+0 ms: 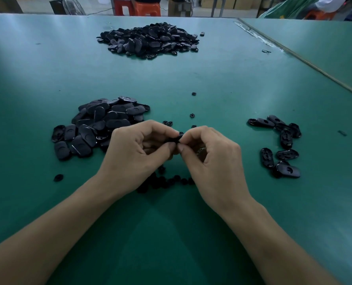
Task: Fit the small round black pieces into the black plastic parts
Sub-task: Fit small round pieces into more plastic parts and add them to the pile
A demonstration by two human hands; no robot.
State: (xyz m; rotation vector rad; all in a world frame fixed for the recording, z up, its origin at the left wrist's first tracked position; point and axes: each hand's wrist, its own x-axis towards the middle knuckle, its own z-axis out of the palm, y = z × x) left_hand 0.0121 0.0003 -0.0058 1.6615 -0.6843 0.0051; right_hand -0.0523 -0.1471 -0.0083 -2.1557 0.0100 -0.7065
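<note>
My left hand (pixel 138 150) and my right hand (pixel 210 155) meet fingertip to fingertip over the green table (pixel 222 79), both pinching one black plastic part (pixel 176 138), which is mostly hidden by the fingers. Whether a round piece sits in it cannot be told. A heap of oval black plastic parts (pixel 98 124) lies just left of my left hand. Small round black pieces (pixel 169 181) lie in a cluster under my wrists, and a few loose round pieces (pixel 192 115) are scattered beyond my fingers.
A smaller group of oval parts (pixel 280 145) lies to the right. A large pile of black parts (pixel 150 39) sits far back. A seam (pixel 306 62) joins a second table on the right. Stools and boxes stand beyond the far edge.
</note>
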